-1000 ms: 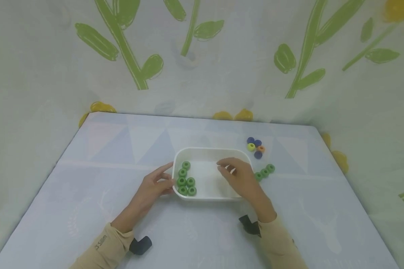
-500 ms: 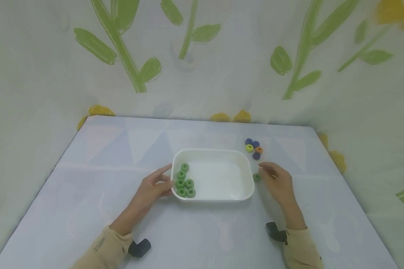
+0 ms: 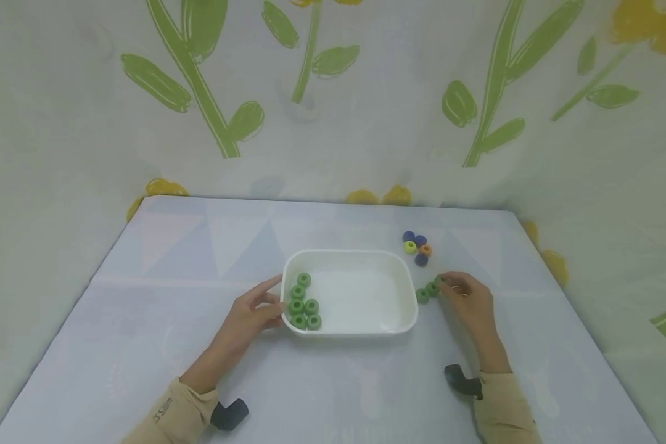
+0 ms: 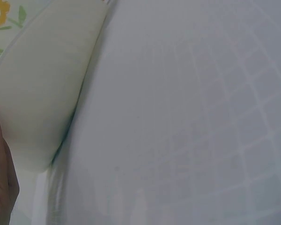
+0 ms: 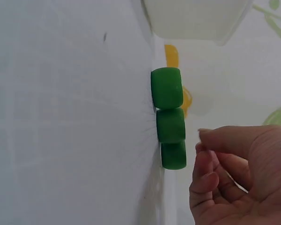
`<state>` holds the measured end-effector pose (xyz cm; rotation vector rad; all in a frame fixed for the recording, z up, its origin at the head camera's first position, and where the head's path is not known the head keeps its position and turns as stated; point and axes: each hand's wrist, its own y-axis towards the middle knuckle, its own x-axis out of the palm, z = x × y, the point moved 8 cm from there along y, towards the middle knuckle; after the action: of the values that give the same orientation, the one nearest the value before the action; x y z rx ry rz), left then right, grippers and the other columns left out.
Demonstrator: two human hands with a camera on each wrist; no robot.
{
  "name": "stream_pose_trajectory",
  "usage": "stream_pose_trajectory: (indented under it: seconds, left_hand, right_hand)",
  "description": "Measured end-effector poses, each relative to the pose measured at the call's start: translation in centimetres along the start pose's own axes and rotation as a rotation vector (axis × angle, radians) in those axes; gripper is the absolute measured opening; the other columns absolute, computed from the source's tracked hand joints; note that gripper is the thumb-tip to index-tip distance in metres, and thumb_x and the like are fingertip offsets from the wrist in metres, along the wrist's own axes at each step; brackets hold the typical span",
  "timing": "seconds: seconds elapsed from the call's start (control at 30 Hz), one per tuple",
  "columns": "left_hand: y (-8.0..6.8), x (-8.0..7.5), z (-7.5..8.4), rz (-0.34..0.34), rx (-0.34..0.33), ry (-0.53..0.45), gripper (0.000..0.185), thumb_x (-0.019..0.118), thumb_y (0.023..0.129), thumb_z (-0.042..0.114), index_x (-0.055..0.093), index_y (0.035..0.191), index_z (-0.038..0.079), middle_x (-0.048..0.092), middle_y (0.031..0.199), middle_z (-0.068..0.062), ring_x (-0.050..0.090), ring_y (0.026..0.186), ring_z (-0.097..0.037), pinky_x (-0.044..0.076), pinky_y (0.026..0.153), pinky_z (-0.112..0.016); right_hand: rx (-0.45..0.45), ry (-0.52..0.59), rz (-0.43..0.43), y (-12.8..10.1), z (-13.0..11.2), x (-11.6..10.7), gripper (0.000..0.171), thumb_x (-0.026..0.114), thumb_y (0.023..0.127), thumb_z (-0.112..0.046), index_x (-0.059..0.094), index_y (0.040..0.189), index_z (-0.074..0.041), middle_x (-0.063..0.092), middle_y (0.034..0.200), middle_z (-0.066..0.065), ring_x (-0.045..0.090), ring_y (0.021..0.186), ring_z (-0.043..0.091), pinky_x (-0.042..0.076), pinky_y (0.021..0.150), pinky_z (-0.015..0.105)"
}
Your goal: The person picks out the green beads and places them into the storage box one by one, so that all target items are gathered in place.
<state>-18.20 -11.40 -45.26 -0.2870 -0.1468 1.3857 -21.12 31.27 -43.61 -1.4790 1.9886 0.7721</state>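
Observation:
A white tray (image 3: pixel 361 333) sits on the table, several green beads (image 3: pixel 297 291) gathered at its left end. Against that end rests my left hand (image 3: pixel 251 311), thumb at the rim and straight fingers along the outer wall. Just right of the tray, three green beads (image 3: pixel 423 295) lie in a slanting row. My right hand (image 3: pixel 470 302) is at the far end of this row, where its fingertips overlap the last bead in the head view. In the right wrist view, the loosely bent fingers stand a little apart from the green beads (image 5: pixel 171 125).
Behind the tray's right corner lies a small cluster of beads: blue ones (image 3: pixel 421 260), a yellow bead (image 3: pixel 409 247) and an orange bead (image 3: pixel 425 250). The pale patterned table (image 3: pixel 161 246) ends at a leaf-printed cloth backdrop (image 3: pixel 355 154).
My right hand has moved from above the tray's right part out to the right, to the row of green beads. My left hand stays at the tray's left end.

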Motion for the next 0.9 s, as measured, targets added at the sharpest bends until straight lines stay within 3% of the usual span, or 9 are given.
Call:
stream_pose_trajectory:
  seconds: [0.23,0.43,0.6,0.8,0.9]
  left_hand:
    - [0.1,0.0,-0.3,0.007,-0.003,-0.004,0.065,0.065,0.093,0.012,0.041,0.154,0.017,0.056,0.109,-0.007,0.064,0.090,-0.012,0.063,0.088,-0.028]
    - [0.0,0.0,-0.3,0.011,0.000,0.009,0.065,0.064,0.093,0.013,0.041,0.154,0.017,0.055,0.109,-0.007,0.064,0.091,-0.013,0.063,0.088,-0.029]
    - [-0.1,-0.1,-0.3,0.014,0.000,0.009,0.065,0.065,0.094,0.014,0.041,0.154,0.017,0.056,0.108,-0.007,0.064,0.091,-0.013,0.063,0.088,-0.029]
    - [-0.1,-0.1,-0.3,0.009,0.005,-0.006,0.065,0.065,0.094,0.014,0.041,0.154,0.015,0.056,0.108,-0.007,0.065,0.091,-0.013,0.063,0.089,-0.031]
    - [0.0,-0.1,-0.3,0.004,0.007,-0.015,0.065,0.066,0.094,0.014,0.041,0.154,0.015,0.056,0.108,-0.006,0.065,0.091,-0.012,0.063,0.090,-0.032]
  right_hand:
    - [0.111,0.014,-0.012,0.7,1.6,0.1,0.036,0.071,0.093,-0.020,0.065,0.126,-0.008,0.070,0.115,0.017,0.065,0.104,0.030,0.053,0.067,0.013]
    - [0.104,0.026,-0.009,0.8,1.9,0.0,0.036,0.070,0.093,-0.016,0.064,0.126,-0.005,0.069,0.116,0.021,0.066,0.106,0.036,0.051,0.067,0.013]
    - [0.102,-0.009,-0.033,0.9,2.0,0.3,0.037,0.069,0.092,-0.016,0.064,0.127,-0.005,0.069,0.117,0.022,0.065,0.107,0.037,0.052,0.071,0.018]
    - [0.089,-0.055,-0.057,1.3,2.5,0.8,0.038,0.070,0.093,-0.019,0.063,0.128,-0.006,0.069,0.118,0.021,0.064,0.109,0.038,0.059,0.087,0.042]
    - [0.076,-0.064,-0.065,1.5,2.7,0.9,0.039,0.070,0.093,-0.020,0.062,0.128,-0.005,0.069,0.117,0.022,0.064,0.108,0.038,0.058,0.085,0.040]
